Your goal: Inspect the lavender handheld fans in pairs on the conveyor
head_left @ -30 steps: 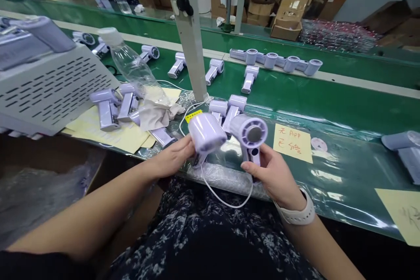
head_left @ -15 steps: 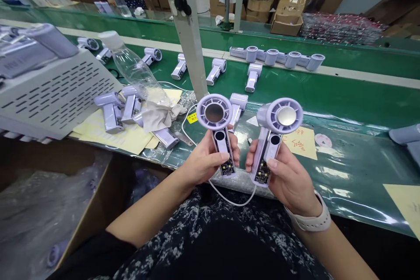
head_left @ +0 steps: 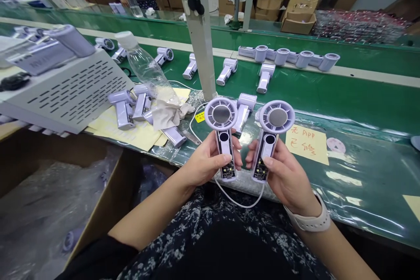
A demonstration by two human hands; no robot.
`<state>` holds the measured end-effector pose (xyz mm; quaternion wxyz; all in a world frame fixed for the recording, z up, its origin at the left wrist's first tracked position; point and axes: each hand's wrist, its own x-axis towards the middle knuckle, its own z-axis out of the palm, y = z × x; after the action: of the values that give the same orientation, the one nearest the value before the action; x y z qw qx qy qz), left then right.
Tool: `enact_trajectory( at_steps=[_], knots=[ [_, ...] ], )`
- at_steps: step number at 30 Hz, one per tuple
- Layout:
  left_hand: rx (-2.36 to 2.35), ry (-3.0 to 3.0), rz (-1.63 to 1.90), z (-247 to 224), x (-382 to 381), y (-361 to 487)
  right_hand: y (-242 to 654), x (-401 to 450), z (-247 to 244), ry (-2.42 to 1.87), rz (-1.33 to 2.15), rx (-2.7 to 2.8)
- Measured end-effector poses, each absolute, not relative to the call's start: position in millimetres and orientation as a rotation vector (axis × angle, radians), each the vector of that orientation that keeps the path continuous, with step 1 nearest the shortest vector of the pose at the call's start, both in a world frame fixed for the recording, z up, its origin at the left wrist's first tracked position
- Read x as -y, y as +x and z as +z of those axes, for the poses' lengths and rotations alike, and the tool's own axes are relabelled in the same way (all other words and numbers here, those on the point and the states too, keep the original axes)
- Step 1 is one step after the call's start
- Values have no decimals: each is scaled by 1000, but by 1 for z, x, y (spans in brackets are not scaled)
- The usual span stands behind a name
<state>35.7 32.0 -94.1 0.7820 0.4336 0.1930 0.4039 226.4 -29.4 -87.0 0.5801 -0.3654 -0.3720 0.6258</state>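
Note:
Two lilac handheld fans are held upright side by side, their round heads facing me and circuit boards showing low on the handles. My left hand (head_left: 210, 157) is closed around the handle of the left fan (head_left: 221, 114), thumb on its front. Closed around the right fan (head_left: 277, 117) is my right hand (head_left: 288, 173), its thumb also on the handle's front. A white cable (head_left: 241, 205) loops below them and meets the base of the right fan. Behind the left fan lies another lilac fan (head_left: 246, 103) on the bench.
Several fans (head_left: 282, 57) line the green conveyor. A metal post (head_left: 201, 43) rises ahead. To the left are a slotted grey box (head_left: 78, 96), a plastic bottle (head_left: 144, 63) and a cardboard box (head_left: 101, 201) with plastic bags. A handwritten yellow note (head_left: 307, 143) lies at right.
The right fan has turned to face me more squarely and come closer to the left one. The camera view has swung slightly left.

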Motion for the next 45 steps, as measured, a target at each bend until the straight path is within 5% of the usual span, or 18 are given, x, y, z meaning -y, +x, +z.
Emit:
enact_trajectory(
  at_steps=[45],
  knots=[
    [-508,975,996,-103,-31,28,220,28,-92,-1040,1456,788]
  ],
)
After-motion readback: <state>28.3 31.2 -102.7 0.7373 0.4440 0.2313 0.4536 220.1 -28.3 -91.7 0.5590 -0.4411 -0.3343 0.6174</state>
